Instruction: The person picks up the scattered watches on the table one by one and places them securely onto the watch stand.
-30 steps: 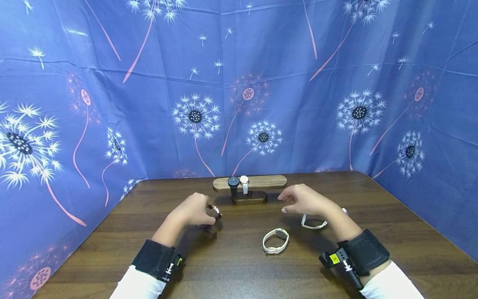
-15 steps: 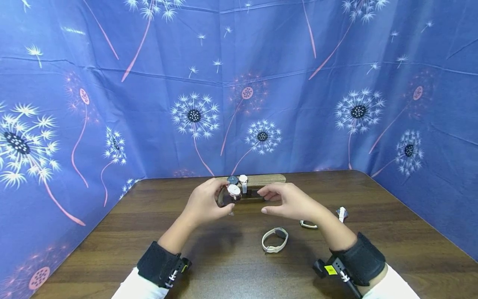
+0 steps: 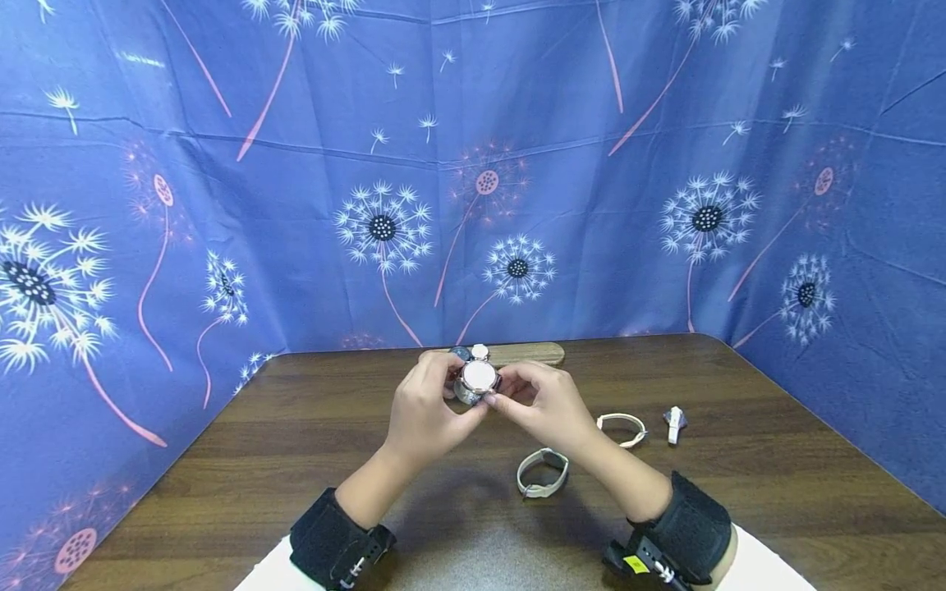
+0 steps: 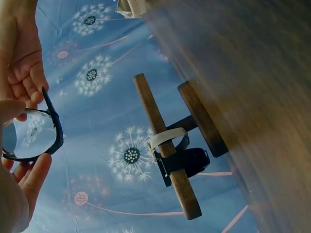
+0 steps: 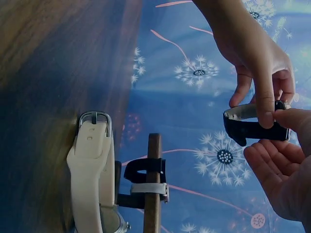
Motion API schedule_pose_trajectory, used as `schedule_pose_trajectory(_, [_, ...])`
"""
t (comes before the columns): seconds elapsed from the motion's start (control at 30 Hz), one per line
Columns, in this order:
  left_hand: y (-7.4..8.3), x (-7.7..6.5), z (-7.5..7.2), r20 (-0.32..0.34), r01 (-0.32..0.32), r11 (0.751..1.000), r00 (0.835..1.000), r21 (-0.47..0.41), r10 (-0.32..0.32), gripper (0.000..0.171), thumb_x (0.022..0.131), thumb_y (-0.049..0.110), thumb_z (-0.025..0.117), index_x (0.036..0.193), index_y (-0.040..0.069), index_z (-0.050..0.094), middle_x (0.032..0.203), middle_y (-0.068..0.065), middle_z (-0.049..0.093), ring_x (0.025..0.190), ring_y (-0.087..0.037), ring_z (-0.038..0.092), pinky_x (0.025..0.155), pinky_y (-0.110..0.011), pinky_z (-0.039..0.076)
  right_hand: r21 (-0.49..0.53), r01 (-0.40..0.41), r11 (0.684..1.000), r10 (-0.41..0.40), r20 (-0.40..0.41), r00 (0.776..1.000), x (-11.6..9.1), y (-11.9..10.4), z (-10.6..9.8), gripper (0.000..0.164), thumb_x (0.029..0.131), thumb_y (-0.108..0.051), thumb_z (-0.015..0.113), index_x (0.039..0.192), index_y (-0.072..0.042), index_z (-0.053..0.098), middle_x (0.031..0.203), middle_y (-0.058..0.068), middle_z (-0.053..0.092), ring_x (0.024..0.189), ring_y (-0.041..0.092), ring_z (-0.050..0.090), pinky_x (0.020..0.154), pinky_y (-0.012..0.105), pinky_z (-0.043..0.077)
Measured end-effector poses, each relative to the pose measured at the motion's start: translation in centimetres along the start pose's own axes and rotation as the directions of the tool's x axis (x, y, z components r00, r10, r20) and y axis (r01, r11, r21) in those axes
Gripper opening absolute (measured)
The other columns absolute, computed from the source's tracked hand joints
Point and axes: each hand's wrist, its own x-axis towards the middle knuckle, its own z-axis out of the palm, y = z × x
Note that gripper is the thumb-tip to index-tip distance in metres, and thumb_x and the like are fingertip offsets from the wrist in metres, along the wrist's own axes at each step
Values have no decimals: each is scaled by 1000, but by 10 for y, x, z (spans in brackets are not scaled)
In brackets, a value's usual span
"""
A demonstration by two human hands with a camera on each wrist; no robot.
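A wristwatch [image 3: 479, 376] with a white face and a dark strap is held up between both hands, in front of the wooden watch stand [image 3: 528, 354]. My left hand [image 3: 429, 409] grips its left side, the thumb below the case. From the right, my right hand [image 3: 545, 402] pinches the watch near the case. Its strap [image 5: 252, 130] forms a loop in the right wrist view. On the stand's bar sit a black watch [image 4: 187, 162] and a white-strapped watch [image 4: 167, 137], partly hidden in the head view by the held watch and left hand.
A cream watch [image 3: 542, 494] lies on the brown table [image 3: 296, 460] nearer the person. Behind it to the right are a white looped strap [image 3: 622, 417] and a small white-strapped item [image 3: 673, 427]. A blue dandelion-print cloth [image 3: 606, 271] hangs behind the table.
My left hand has lifted the dark-strapped watch from the left of the table and brought it right, toward the middle. My right hand has moved left and taken hold of it too.
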Motion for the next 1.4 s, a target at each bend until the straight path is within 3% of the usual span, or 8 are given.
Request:
schedule_pose_trajectory(0.2, [3, 2, -3, 80, 92, 993, 993, -67, -87, 61, 62, 27, 92, 104, 2, 55, 83, -4, 59, 69, -12, 60, 58, -19, 53, -66, 49, 997, -51, -36, 998, 1, 5, -2, 21, 78, 4, 73, 98, 4, 70, 86, 6, 69, 72, 12, 65, 65, 26, 57])
schedule_pose_trajectory(0.4, [6, 14, -20, 256, 240, 941, 950, -240, -177, 68, 62, 26, 93, 115, 4, 56, 82, 0, 60, 69, -11, 61, 58, -20, 54, -148, 56, 987, -65, -55, 996, 6, 10, -11, 18, 81, 5, 71, 98, 2, 73, 86, 7, 72, 77, 17, 67, 68, 33, 57])
schedule_pose_trajectory(0.53, [6, 23, -30, 339, 283, 870, 930, -405, -144, 79, 63, 16, 93, 130, 5, 53, 101, -5, 62, 91, -21, 64, 72, -24, 58, -134, 54, 989, -61, -50, 997, 8, 10, -17, 18, 80, 4, 75, 98, 0, 75, 93, 7, 74, 88, 20, 69, 73, 36, 56])
schedule_pose_trajectory(0.63, [6, 25, -33, 411, 265, 846, 910, -463, -60, 89, 64, 13, 93, 139, 4, 47, 116, -11, 59, 109, -27, 59, 84, -26, 56, -65, 77, 995, -79, -19, 997, 8, 8, -17, 18, 80, 5, 74, 97, -3, 75, 92, 4, 74, 85, 15, 68, 70, 31, 55])
schedule_pose_trajectory(0.8, [8, 21, -33, 488, 200, 876, 872, -439, 46, 76, 69, 20, 90, 134, 3, 54, 119, -8, 60, 108, -18, 60, 88, -25, 54, 50, 120, 992, -122, 36, 992, 3, 6, -10, 16, 79, 5, 75, 92, -4, 75, 83, 3, 73, 73, 8, 64, 60, 23, 54])
schedule_pose_trajectory(0.9, [8, 19, -33, 485, 156, 893, 871, -422, 77, 66, 69, 22, 90, 125, 3, 62, 117, -2, 61, 105, -12, 60, 87, -24, 54, 68, 115, 991, -117, 24, 993, 0, 5, -8, 14, 78, 5, 76, 89, -2, 75, 82, 6, 73, 72, 7, 65, 60, 22, 55])
schedule_pose_trajectory(1.1, [8, 19, -35, 477, 92, 922, 872, -377, 108, 68, 65, 22, 93, 123, 4, 64, 115, 0, 61, 103, -11, 60, 85, -22, 53, 123, 93, 988, -96, 19, 995, 0, 2, -6, 12, 80, 7, 74, 89, 1, 73, 84, 8, 73, 73, 9, 67, 65, 25, 58])
schedule_pose_trajectory(1.4, [8, 21, -38, 503, 80, 936, 857, -343, 111, 72, 63, 24, 94, 124, 3, 63, 114, 0, 60, 103, -10, 58, 88, -25, 52, 142, 96, 985, -100, 18, 995, 1, 2, -4, 11, 79, 8, 74, 88, 1, 72, 84, 9, 73, 73, 10, 67, 66, 25, 59])
